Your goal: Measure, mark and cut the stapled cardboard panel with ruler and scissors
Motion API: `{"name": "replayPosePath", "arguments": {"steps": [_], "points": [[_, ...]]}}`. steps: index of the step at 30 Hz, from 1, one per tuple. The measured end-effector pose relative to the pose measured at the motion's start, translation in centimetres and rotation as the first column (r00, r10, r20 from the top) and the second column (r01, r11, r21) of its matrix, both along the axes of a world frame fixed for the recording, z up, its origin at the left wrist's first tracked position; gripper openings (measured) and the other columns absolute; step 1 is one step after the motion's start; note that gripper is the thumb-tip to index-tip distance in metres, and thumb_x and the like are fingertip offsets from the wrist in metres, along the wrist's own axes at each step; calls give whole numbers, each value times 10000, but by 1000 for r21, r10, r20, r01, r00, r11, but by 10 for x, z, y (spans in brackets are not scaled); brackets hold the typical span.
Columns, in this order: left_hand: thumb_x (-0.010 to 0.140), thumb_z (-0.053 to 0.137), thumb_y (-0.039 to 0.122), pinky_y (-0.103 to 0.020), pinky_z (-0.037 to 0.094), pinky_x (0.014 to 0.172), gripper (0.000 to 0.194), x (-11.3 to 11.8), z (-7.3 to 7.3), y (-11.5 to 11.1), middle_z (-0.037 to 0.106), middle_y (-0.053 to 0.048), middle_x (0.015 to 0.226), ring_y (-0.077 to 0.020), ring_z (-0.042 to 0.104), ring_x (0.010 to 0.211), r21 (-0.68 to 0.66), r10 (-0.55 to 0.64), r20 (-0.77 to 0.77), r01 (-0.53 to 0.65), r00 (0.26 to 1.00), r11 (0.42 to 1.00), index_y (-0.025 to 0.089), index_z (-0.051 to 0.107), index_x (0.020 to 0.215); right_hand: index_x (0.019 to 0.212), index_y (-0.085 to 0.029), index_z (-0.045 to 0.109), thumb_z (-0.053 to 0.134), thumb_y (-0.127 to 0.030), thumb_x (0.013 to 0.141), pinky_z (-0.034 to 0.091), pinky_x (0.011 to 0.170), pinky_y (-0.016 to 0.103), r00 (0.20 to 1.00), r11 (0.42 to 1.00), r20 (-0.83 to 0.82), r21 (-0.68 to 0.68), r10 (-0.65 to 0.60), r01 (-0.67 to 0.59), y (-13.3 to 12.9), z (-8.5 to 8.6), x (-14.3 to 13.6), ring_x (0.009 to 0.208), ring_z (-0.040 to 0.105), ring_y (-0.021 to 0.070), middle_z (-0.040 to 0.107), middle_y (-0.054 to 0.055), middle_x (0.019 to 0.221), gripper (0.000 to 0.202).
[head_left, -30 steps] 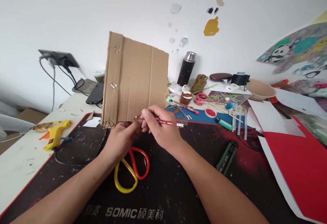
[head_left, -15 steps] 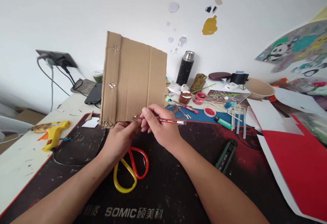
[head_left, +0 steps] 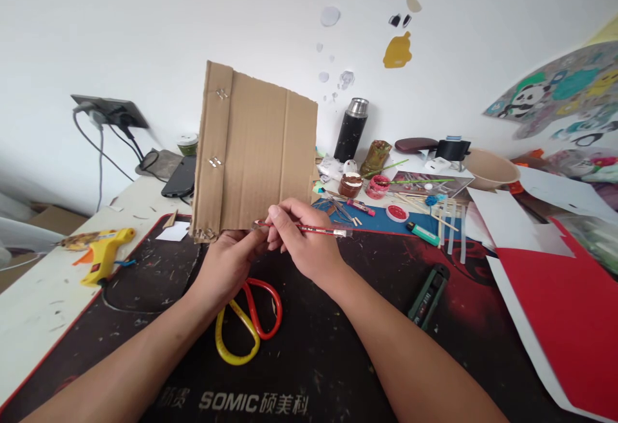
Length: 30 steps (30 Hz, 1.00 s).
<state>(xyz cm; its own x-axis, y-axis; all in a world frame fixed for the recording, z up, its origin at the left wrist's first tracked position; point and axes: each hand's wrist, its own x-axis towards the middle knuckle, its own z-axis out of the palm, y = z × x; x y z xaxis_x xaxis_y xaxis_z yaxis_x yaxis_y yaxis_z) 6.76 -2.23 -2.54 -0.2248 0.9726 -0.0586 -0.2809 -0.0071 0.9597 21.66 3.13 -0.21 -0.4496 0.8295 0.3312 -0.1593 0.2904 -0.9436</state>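
A brown cardboard piece [head_left: 255, 146] stands upright over the dark mat, with small metallic bits on its left strip. My left hand [head_left: 234, 252] is closed on its bottom edge, thumb pointing right. My right hand [head_left: 304, 239] is closed round a red pencil-like stick [head_left: 321, 229] with a clear end, which lies level in front of the cardboard's lower edge. The stick's left end is close to my left thumb. Below the hands lie scissors with a yellow and a red handle [head_left: 236, 333]; their blades are hidden.
A yellow glue gun [head_left: 103, 255] lies at the left. A green cutter [head_left: 429, 297] rests right of my right forearm. Behind are a black flask [head_left: 352, 128], paint jars [head_left: 351, 185], sticks and a teal tool [head_left: 423, 234]. Red sheet [head_left: 560, 313] at the right.
The cardboard and the whole view have shifted very slightly. Both hands keep the same hold.
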Motion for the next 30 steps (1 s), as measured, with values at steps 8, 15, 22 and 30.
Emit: {"name": "replayPosePath", "arguments": {"steps": [8,15,22,30], "points": [[751,957,420,-312,578,706,266,-1,-2,2,765,-57,719,-216,713,751,-2,-15,26,15,1000,1000,188,830,714,887,-232,668,633,-541,1093,549,560,219,1000,1000,-19,-13,10,-10,0,-2,0,582,694,117,678,-36,701,373],[694,977,476,-458,684,929,353,-1,6,7,880,-152,908,-338,836,936,-1,35,62,-35,997,999,156,895,818,894,-228,688,670,-636,1061,514,497,214,986,994,-137,-58,-97,90,5,6,6,532,675,118,686,-33,668,441],[615,1034,425,-472,697,999,342,-14,14,12,891,-178,927,-372,857,1028,59,167,118,-175,979,983,148,868,727,874,-222,688,696,-728,1010,476,442,200,962,974,-172,-123,-212,193,9,8,10,483,668,122,672,-32,627,524],[585,1049,341,-443,733,924,315,-27,7,17,854,-96,746,-337,876,897,115,255,253,-291,933,950,194,770,575,889,-211,735,742,-747,966,467,436,219,920,941,-211,-147,-331,305,17,15,15,483,649,130,643,-37,617,542]]}}
